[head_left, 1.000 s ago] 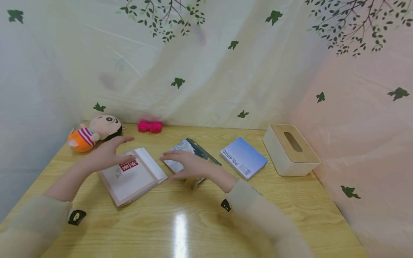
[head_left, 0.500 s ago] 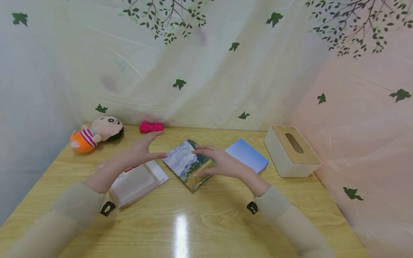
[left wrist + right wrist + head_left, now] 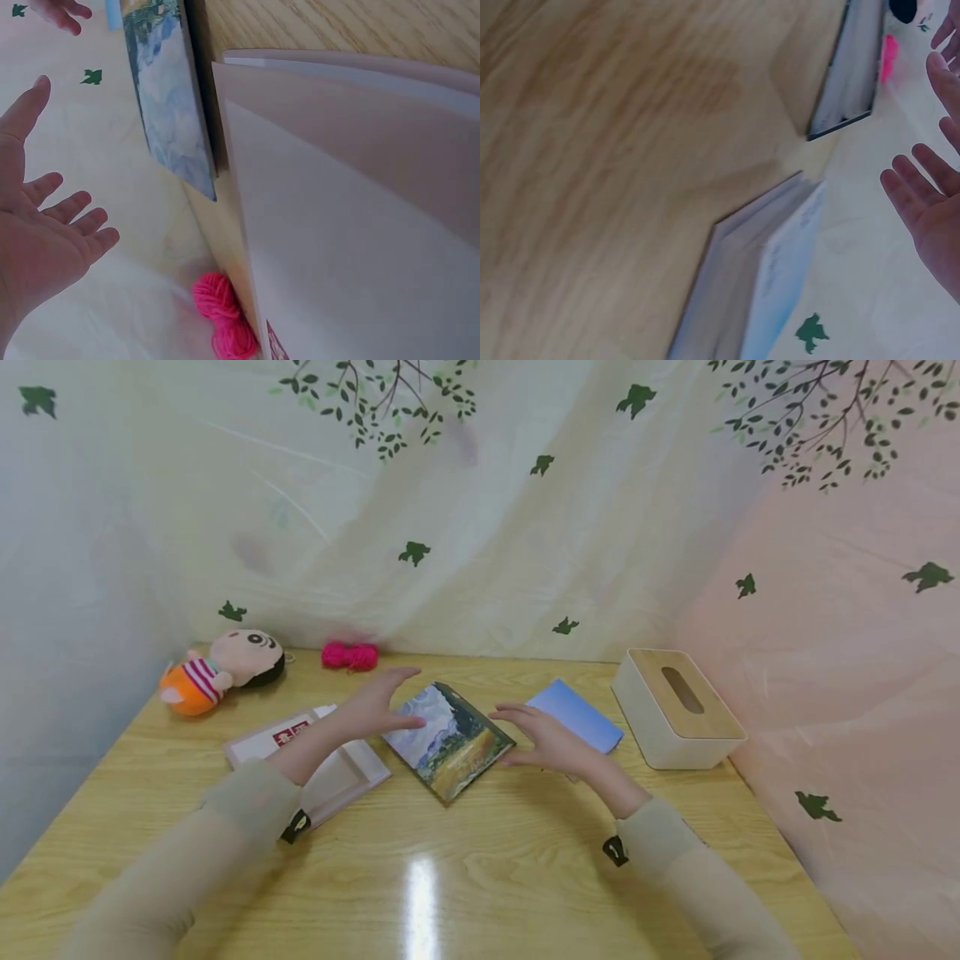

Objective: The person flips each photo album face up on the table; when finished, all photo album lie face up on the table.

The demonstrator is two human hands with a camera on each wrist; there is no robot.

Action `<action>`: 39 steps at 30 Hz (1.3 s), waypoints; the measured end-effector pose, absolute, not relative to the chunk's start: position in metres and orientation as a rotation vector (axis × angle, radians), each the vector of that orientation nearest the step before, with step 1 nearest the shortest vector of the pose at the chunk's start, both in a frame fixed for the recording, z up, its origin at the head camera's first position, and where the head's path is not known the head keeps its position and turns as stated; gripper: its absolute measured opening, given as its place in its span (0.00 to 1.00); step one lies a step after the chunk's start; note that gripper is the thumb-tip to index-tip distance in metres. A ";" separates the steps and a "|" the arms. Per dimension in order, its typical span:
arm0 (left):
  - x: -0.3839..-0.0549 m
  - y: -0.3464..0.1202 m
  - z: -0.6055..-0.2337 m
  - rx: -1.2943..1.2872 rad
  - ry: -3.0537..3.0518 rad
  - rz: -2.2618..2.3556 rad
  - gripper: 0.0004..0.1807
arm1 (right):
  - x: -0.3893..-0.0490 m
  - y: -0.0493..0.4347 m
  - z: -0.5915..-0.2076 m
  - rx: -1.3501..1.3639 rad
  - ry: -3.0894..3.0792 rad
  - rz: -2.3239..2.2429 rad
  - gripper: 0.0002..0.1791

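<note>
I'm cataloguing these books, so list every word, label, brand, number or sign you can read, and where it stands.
Nothing reads clearly.
Red label on white book: characters too small and blurred to read.
Blue book: lettering, too blurred to read.
Painted book: no lettering I can make out.

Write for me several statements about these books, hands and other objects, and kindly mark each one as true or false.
1. The painted-cover book lies between the red-labelled book and the blue book. True.
2. The slotted box stands left of the blue book. False: the slotted box stands to its right.
3. The left hand and the right hand both hold nothing. True.
4. The pink yarn lies on the painted-cover book. False: the pink yarn lies near the back edge of the table.
5. The doll lies left of the pink yarn. True.
</note>
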State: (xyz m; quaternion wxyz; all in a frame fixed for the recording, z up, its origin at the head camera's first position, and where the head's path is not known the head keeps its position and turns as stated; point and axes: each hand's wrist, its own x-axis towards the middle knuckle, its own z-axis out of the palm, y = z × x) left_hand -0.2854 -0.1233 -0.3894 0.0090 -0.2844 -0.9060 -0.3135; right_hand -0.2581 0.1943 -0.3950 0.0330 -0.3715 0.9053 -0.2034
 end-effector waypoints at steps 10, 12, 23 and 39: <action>-0.311 -0.114 -0.411 -0.912 -2.883 -1.010 0.49 | -0.272 0.202 -0.421 -1.085 2.763 -0.657 0.41; -0.315 -0.113 -0.415 -0.914 -2.902 -1.011 0.50 | -0.276 0.203 -0.425 -1.071 2.765 -0.656 0.41; -0.329 -0.101 -0.423 -0.905 -3.022 -0.970 0.49 | -0.290 0.205 -0.436 -1.053 2.730 -0.679 0.36; -0.335 -0.101 -0.423 -0.923 -3.057 -0.957 0.43 | -0.292 0.198 -0.436 -1.039 2.711 -0.717 0.23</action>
